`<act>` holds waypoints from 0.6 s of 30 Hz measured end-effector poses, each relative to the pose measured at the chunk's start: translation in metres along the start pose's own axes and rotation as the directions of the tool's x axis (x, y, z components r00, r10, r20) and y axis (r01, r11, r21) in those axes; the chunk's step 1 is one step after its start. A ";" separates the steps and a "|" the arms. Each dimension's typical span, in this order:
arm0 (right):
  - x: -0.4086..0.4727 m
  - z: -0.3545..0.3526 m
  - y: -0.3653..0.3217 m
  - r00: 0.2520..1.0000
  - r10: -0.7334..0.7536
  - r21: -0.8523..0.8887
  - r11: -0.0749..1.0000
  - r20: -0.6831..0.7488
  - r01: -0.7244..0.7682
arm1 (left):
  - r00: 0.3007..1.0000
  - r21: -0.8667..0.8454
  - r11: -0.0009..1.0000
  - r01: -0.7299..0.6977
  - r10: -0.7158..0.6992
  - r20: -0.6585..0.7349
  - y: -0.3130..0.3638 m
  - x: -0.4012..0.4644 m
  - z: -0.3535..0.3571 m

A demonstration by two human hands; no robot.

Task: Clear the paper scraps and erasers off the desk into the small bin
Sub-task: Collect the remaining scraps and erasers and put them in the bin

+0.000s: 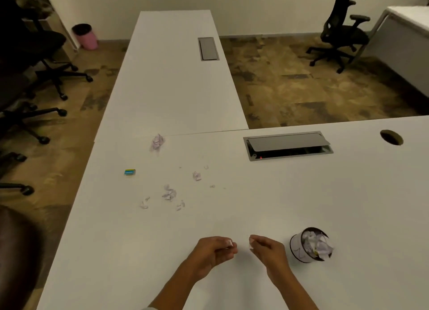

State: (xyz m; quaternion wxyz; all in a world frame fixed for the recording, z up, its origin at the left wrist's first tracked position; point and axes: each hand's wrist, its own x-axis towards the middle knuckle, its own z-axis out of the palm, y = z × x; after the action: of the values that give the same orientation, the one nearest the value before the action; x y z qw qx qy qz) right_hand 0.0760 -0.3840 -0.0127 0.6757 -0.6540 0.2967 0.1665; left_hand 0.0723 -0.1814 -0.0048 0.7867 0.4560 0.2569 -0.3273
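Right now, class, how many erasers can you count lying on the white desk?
1. The small blue-and-yellow rectangular eraser lies near the white desk's left edge, left of the loose paper scraps. Others may be hidden inside the small round bin, stuffed with crumpled paper.

A single head-worn wide-angle view looks forward and down across the white desk (255,205). Both hands sit near, at the frame's lower centre; the room's floor and chairs fill the upper corners.

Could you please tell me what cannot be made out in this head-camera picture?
- Small bin: crumpled paper hides its inside, so any erasers there are unseen.
- Eraser: its label is too small to read.
- Left hand and right hand: curled fingers hide most of each pinched scrap.
- Cable box: dark under its lid.
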 end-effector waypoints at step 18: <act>-0.022 -0.177 -0.066 0.918 -0.213 -0.266 0.956 -0.334 0.125 | 0.993 0.138 0.985 0.101 -0.108 0.047 -0.026 0.055 0.198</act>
State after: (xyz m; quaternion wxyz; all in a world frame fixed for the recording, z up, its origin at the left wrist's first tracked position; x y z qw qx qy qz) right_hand 0.0667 -0.5597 0.0583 0.5381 -0.7732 0.3349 0.0191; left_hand 0.1091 -0.3815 0.0317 0.7424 0.4852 0.2362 -0.3970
